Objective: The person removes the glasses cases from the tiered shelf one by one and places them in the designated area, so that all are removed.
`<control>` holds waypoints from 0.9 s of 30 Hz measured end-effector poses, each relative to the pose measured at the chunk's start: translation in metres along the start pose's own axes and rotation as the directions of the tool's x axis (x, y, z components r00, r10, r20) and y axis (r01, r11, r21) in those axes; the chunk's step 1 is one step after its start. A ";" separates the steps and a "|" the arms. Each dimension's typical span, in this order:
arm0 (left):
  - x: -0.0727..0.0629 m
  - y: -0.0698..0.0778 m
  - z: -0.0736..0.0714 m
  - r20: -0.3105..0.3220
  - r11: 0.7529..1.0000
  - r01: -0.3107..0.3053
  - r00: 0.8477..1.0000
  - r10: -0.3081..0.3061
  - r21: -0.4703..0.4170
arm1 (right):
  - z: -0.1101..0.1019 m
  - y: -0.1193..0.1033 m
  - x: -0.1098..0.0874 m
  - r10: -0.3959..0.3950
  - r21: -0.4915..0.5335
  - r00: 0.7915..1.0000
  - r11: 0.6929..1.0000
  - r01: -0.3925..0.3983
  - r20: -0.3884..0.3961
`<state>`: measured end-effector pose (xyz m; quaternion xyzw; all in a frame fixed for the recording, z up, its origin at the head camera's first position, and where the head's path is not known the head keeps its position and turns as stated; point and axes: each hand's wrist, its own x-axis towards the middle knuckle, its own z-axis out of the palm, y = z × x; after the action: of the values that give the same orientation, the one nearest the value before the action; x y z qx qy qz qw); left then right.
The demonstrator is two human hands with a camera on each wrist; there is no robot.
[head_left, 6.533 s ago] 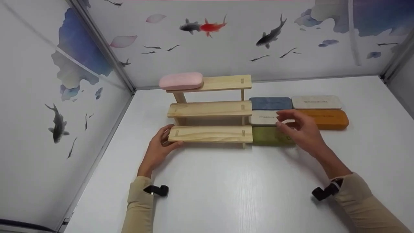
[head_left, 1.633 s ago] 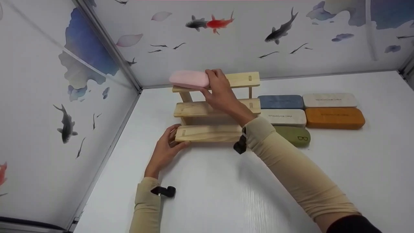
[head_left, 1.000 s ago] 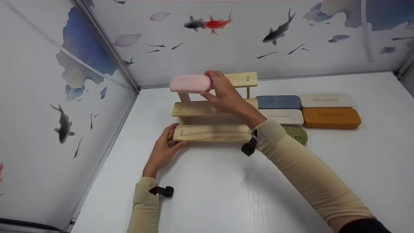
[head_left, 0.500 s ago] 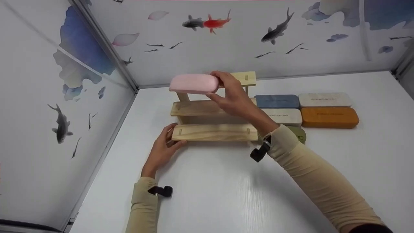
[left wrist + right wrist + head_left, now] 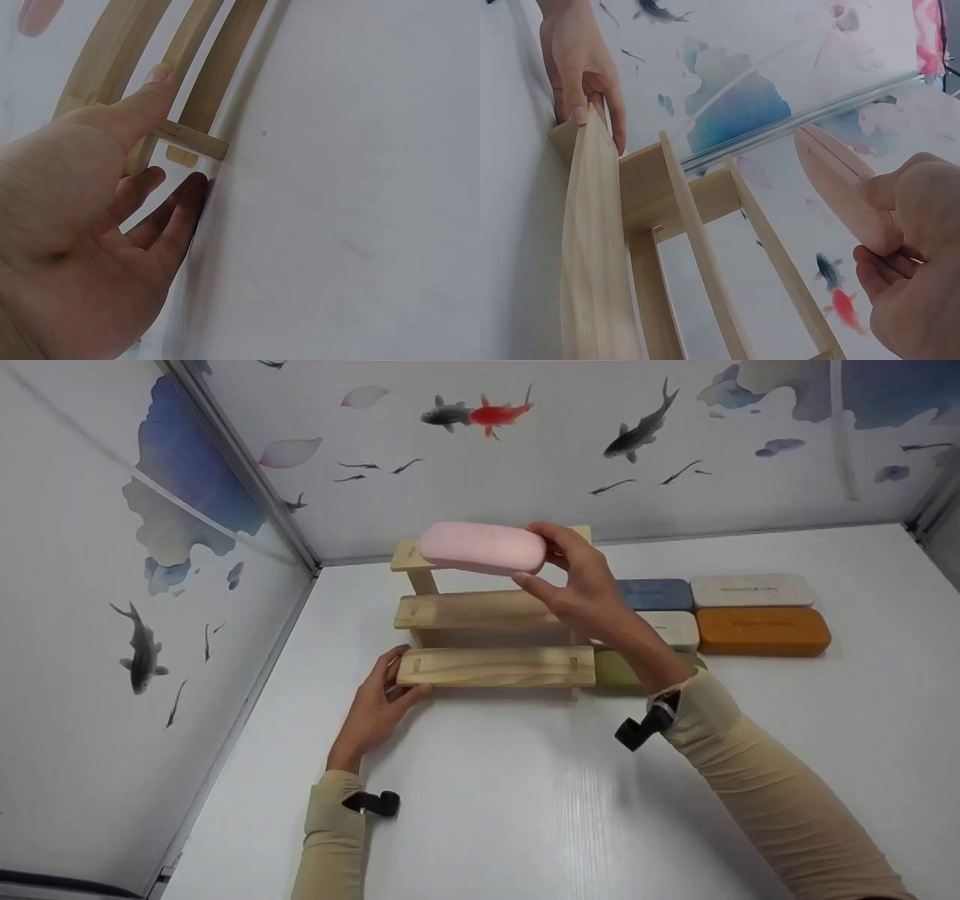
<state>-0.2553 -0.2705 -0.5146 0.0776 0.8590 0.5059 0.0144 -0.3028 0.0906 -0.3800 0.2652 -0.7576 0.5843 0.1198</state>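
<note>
A pink glasses case (image 5: 480, 546) is held by its right end in my right hand (image 5: 592, 589), between thumb and fingers. In the right wrist view the case (image 5: 847, 191) hangs apart from the top board. Below and behind it stands a three-tier wooden display rack (image 5: 495, 667). My left hand (image 5: 367, 716) grips the left end of the rack's lowest board; the left wrist view shows the thumb on the board (image 5: 184, 60) and a finger curled beneath it. A green glasses case (image 5: 619, 671) lies right of the rack, partly hidden by my right forearm.
Right of the rack lie a blue case (image 5: 652, 594), an off-white case (image 5: 752, 590), another off-white case (image 5: 675, 630) and an orange case (image 5: 763, 631), packed together on the white table (image 5: 487, 795). Fish-patterned panels (image 5: 555, 472) rise behind and at the left.
My right hand went from above the flat cases to the top board, took the pink glasses case, lifted it off and carried it rightward. My left hand stays on the rack.
</note>
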 end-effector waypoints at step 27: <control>0.001 0.000 0.000 0.013 1.000 -0.002 1.000 0.002 -0.012 | -0.082 0.029 -0.069 0.071 0.095 0.997 0.993 -0.069 -0.011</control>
<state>-0.2561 -0.2702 -0.5145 0.0816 0.8558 0.5105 0.0199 -0.2719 0.1915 -0.4141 0.2396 -0.7371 0.6251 0.0920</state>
